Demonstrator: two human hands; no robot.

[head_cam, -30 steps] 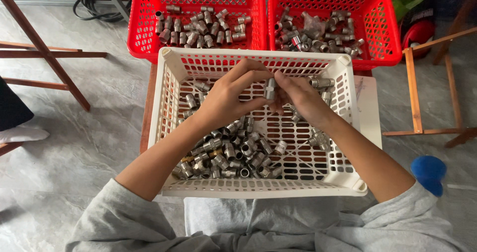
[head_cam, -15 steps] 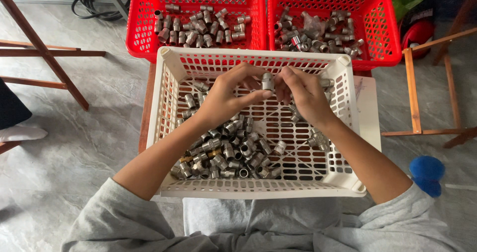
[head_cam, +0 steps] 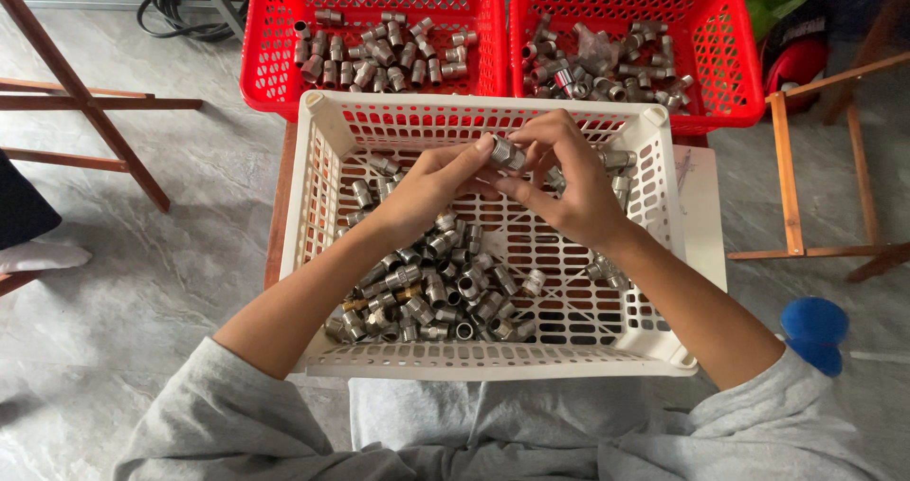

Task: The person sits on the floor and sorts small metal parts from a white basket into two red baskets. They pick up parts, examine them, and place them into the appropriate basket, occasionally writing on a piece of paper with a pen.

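White basket (head_cam: 313, 254) at frame centre holding a heap of metal fittings (head_cam: 427, 296) lower left, above it left hand (head_cam: 431, 192) and right hand (head_cam: 564, 182) pinching one small fitting (head_cam: 505, 152) between fingertips, two red baskets (head_cam: 275, 64) of fittings along the top

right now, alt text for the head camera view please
Both hands, left hand and right hand, hold one small metal fitting above a white plastic basket of similar fittings. Two red baskets behind it hold more metal parts.
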